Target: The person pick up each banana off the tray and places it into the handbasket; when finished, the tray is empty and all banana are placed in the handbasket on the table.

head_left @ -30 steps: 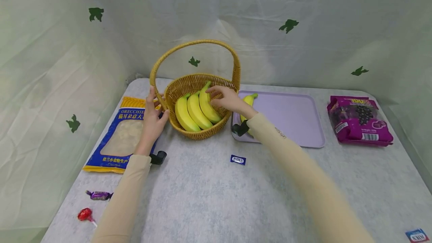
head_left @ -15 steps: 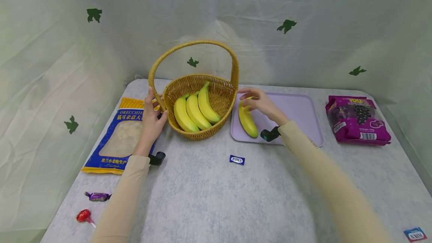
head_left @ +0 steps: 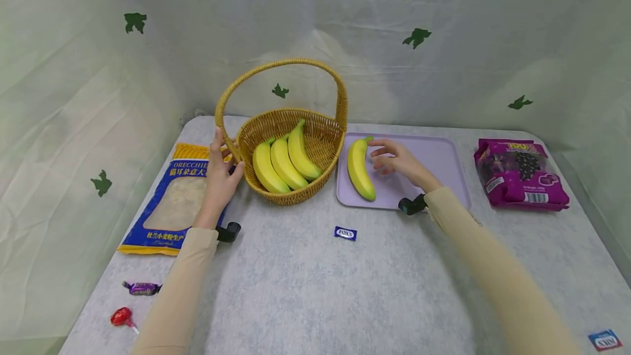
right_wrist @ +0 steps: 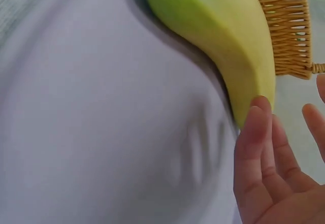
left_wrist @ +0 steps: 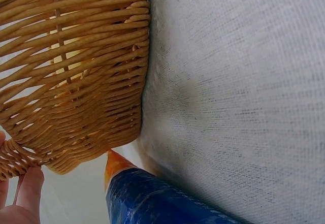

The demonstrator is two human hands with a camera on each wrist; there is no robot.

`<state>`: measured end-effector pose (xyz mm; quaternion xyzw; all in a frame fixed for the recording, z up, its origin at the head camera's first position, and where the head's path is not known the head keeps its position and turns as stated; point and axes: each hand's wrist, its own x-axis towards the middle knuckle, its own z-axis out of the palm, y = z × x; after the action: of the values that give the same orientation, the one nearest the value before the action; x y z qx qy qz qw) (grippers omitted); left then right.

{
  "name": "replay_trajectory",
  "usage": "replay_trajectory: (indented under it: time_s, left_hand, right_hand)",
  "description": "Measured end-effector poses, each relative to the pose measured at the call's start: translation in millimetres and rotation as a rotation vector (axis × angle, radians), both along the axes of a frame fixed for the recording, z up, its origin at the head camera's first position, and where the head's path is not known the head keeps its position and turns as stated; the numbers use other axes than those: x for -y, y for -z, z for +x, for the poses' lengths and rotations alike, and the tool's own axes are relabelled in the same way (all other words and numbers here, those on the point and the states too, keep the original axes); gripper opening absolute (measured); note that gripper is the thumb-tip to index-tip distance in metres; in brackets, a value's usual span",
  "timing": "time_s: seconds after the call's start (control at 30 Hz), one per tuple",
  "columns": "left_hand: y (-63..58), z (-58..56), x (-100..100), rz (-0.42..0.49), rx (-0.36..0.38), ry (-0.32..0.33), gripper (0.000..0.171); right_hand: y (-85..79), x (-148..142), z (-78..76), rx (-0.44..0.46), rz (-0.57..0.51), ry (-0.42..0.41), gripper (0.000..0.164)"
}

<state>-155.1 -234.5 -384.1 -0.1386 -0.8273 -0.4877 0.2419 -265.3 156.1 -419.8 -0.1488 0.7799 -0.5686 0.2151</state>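
My left hand point(head_left: 223, 182) grips the wicker basket point(head_left: 296, 198) at its left rim, by the foot of the arched handle. In the left wrist view the thumb point(left_wrist: 30, 191) presses the woven edge. Three yellow bananas point(head_left: 282, 163) lie side by side in the basket's left part. Another banana point(head_left: 361, 171) rests lengthwise on the left side of a lilac tray point(head_left: 429, 160). Just right of that banana is my right hand point(head_left: 401, 166), over the tray with loosely bent fingers and nothing in its grasp. The right wrist view shows its fingertips point(right_wrist: 259, 115) overlapping the banana's lower part.
A blue-and-yellow pasta bag point(head_left: 170, 201) lies left of the basket, partly behind the left hand. A purple grape candy bag point(head_left: 521, 175) sits right of the tray. Small sweets lie about: a blue packet point(head_left: 345, 233), a purple wrapped candy point(head_left: 142, 288), a red lollipop point(head_left: 121, 316).
My right hand has drawn out of the basket and moved right, passing over the tray's banana to its right side. The left hand keeps its place on the basket.
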Motion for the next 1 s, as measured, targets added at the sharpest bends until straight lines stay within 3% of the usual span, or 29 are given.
replay_trajectory:
  time_s: [0.43,0.63,0.83,1.0]
  left_hand:
    - [2.2,-1.6,1,0.010,-0.003,0.008,0.100]
    - [2.9,-2.1,1,0.009,-0.008,0.013,0.101]
    - [2.9,-2.2,1,0.006,-0.013,0.007,0.102]
    - [3.2,-2.4,1,0.007,-0.017,0.009,0.101]
  right_hand:
    - [6.6,9,8.9,-0.034,0.129,-0.129,0.065]
    - [6.9,18,7.8,-0.074,0.176,-0.151,0.065]
    - [6.0,29,6.1,-0.179,0.235,-0.171,0.064]
    - [5.6,35,6.2,-0.201,0.296,-0.134,0.062]
